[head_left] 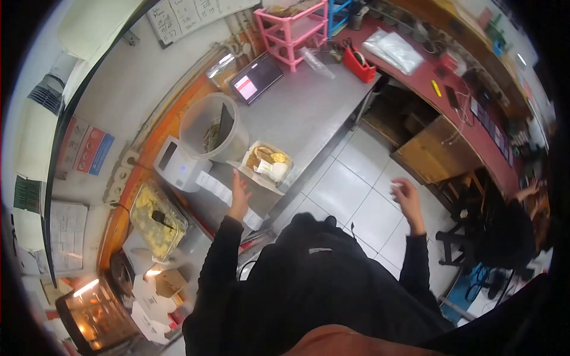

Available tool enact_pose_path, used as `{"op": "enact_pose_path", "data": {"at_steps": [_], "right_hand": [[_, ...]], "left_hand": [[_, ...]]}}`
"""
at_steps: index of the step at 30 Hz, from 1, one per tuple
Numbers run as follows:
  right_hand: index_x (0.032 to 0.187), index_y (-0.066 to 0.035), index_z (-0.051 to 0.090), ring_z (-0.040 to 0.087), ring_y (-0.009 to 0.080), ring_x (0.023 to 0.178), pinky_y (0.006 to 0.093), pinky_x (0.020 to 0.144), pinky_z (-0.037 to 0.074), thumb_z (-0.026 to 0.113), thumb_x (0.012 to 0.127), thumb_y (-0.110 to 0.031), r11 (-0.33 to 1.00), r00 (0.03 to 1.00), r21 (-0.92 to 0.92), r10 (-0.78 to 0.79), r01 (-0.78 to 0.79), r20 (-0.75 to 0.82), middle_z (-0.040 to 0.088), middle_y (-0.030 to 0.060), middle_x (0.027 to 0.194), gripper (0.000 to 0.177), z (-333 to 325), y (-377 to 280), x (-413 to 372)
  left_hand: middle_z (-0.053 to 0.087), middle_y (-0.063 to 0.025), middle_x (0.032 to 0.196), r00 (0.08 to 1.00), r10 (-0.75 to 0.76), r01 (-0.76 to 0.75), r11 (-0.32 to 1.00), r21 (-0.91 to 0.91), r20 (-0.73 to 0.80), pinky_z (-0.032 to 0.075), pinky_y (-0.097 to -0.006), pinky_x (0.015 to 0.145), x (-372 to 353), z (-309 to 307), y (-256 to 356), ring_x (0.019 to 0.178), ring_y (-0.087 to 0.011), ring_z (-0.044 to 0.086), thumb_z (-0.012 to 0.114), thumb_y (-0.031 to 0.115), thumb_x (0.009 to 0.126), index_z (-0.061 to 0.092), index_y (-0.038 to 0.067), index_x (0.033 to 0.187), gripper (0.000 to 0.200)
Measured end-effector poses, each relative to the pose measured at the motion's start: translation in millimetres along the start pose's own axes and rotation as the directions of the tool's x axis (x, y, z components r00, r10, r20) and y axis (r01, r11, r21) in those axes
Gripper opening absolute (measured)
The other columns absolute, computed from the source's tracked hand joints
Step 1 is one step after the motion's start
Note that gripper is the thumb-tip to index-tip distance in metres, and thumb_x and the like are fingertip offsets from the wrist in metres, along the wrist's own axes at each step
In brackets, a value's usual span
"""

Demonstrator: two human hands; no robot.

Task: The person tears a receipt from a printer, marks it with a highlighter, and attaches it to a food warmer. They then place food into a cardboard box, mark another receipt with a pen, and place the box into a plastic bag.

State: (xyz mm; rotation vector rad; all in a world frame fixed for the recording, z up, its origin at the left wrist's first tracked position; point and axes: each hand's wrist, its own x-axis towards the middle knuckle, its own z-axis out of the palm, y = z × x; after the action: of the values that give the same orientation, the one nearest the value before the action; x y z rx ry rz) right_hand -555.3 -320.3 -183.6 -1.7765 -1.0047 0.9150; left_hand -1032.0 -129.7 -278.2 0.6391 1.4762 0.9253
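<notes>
My left hand (239, 197) is raised with its fingers apart, over the metal counter's edge beside a long printed receipt strip (222, 191). Just beyond it sits an open cardboard box (265, 183) with food and a white packet inside. The strip hangs from a white printer (182, 167). Over the tiled floor, my right hand (407, 199) has its fingers curled, with a small white thing at the fingertips that is too small to name. A clear plastic bucket (189, 127) with some dark items stands behind the box.
A glass tray of yellow food (155, 222) is at the left, above open cartons (148, 296) and a glowing oven (98, 314). A tablet (256, 78), pink rack (293, 38) and red tape dispenser (358, 64) stand farther back. A person (504, 237) sits at the right.
</notes>
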Motion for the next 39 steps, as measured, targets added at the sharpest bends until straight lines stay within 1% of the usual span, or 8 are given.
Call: {"op": "enact_pose_path", "data": {"at_steps": [7,10,17,24,27,31,34,39], "right_hand": [[0.133,-0.013,0.048,0.059,0.0171,0.089,0.0307,0.067,0.05,0.067,0.087,-0.041,0.996,0.699,-0.03,-0.036,0.083,0.715,0.062,0.0078,0.102,0.057,232.4,15.3,221.7],[0.139,-0.011,0.04,0.059,0.0209,0.091,0.0313,0.07,0.051,0.065,0.086,-0.049,0.974,0.571,-0.173,0.225,-0.145,0.789,0.062,0.0121,0.109,0.07,302.8,19.1,250.9],[0.149,-0.013,0.018,0.061,0.0459,0.1,0.049,0.082,0.05,0.069,0.082,-0.036,0.898,0.677,-0.238,-0.086,0.371,0.731,0.058,0.0287,0.114,0.087,294.5,28.4,335.6],[0.123,-0.014,0.059,0.046,0.0373,0.122,0.0532,0.092,0.046,0.069,0.078,-0.02,0.327,0.469,-0.343,-0.5,0.881,0.728,0.034,0.0218,0.141,0.046,280.6,-24.3,404.2],[0.103,-0.01,0.067,0.058,0.0321,0.106,0.0444,0.086,0.05,0.069,0.08,-0.017,0.176,0.175,-0.083,-0.609,0.981,0.774,0.053,0.0199,0.125,0.024,268.3,-34.3,446.2],[0.095,-0.004,0.066,0.064,0.0157,0.062,0.0279,0.061,0.052,0.066,0.09,-0.019,0.898,0.542,0.343,-0.44,0.275,0.716,0.068,0.0047,0.074,0.016,239.9,-85.1,475.3],[0.1,-0.002,0.063,0.061,0.0067,0.065,0.0236,0.058,0.048,0.064,0.094,-0.019,0.923,0.299,0.278,-0.195,-0.267,0.934,0.069,0.0027,0.08,0.018,169.8,-177.3,483.6],[0.102,-0.001,0.062,0.061,0.0071,0.063,0.0242,0.057,0.048,0.064,0.093,-0.015,0.937,0.17,0.259,-0.223,-0.235,0.96,0.07,0.0055,0.081,0.017,101.5,-208.0,499.8]], "left_hand": [[0.038,-0.013,0.149,0.992,0.085,-0.037,0.904,-0.426,0.094,0.029,-0.0417,0.112,67.0,44.0,-28.1,0.136,-0.0305,0.037,0.026,0.091,0.076,0.027,0.006,0.15,0.113],[0.037,-0.013,0.15,0.999,0.017,0.002,0.902,-0.432,0.04,0.028,-0.0397,0.113,70.6,76.9,-20.8,0.136,-0.03,0.037,0.024,0.091,0.075,0.027,0.003,0.149,0.116],[0.05,-0.0121,0.139,0.982,0.027,0.078,0.842,-0.533,0.186,0.035,-0.0388,0.107,138.2,154.8,-0.9,0.128,-0.0268,0.047,0.019,0.086,0.082,0.035,0.001,0.145,0.107],[0.055,-0.0116,0.132,0.996,0.093,-0.09,0.946,-0.313,-0.006,0.041,-0.04,0.1,177.9,226.4,24.6,0.119,-0.0231,0.052,0.023,0.08,0.087,0.043,0.003,0.141,0.096],[0.062,-0.0061,0.113,0.66,0.491,-0.302,0.867,0.397,-0.568,0.045,-0.0282,0.074,179.3,229.1,1.4,0.096,-0.0128,0.056,0.024,0.061,0.1,0.057,0.004,0.125,0.071],[0.062,-0.0072,0.111,0.85,0.406,-0.276,0.886,0.372,-0.336,0.044,-0.0257,0.071,108.1,274.3,67.8,0.094,-0.0126,0.056,0.025,0.056,0.101,0.057,0.003,0.124,0.066],[0.057,-0.014,0.123,0.92,0.33,-0.371,0.906,-0.203,-0.211,0.046,-0.0363,0.088,108.1,357.4,102.6,0.11,-0.0203,0.056,0.034,0.045,0.101,0.052,0.002,0.132,0.055],[0.054,-0.0151,0.129,0.809,0.52,-0.586,0.677,-0.444,-0.275,0.043,-0.0427,0.099,85.0,453.6,252.9,0.117,-0.025,0.054,0.043,0.034,0.1,0.03,0.006,0.149,0.057]]}}
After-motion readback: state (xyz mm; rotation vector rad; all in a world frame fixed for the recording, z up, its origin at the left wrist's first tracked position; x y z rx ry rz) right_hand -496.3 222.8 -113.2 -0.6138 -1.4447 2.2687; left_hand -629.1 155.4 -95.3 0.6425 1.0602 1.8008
